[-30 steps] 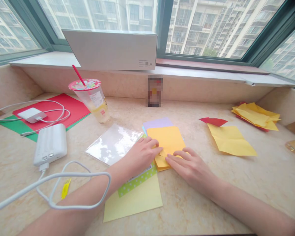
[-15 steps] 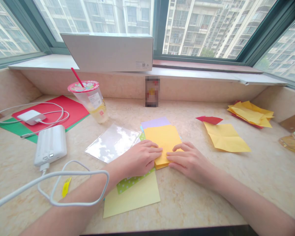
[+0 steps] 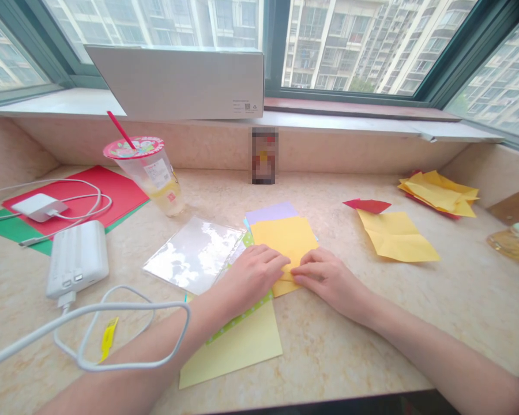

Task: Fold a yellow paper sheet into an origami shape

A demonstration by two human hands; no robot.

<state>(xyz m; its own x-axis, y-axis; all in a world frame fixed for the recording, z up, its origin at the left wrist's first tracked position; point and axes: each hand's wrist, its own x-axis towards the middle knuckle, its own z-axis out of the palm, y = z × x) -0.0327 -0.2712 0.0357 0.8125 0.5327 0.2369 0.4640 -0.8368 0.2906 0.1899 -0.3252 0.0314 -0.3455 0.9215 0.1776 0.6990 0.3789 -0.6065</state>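
Note:
A sheet of yellow paper [image 3: 281, 232] lies on a stack of coloured papers in front of me. My left hand [image 3: 263, 268] rests over its left side, with fingertips closed at a turned-up edge near the lower middle. Opposite it, my right hand [image 3: 326, 272] pinches that same edge between thumb and fingers. The fingertips of both hands nearly meet. Beneath, lilac paper [image 3: 271, 212] sticks out at the top, green dotted paper [image 3: 237, 318] and a pale yellow sheet [image 3: 237, 354] at the bottom. Just how the edge is bent is partly hidden by my fingers.
A clear plastic sleeve [image 3: 194, 253] and a drink cup [image 3: 155, 173] stand left of the stack. Farther left are a power bank [image 3: 78, 256], cables and red paper [image 3: 116, 187]. To the right lie creased yellow paper [image 3: 400, 236], a red folded piece [image 3: 372, 206] and a yellow pile [image 3: 441, 193].
The lower edge of the yellow paper has been lifted and turned up by my fingers. My right hand's fingers have drawn together into a pinch. The view has shifted slightly.

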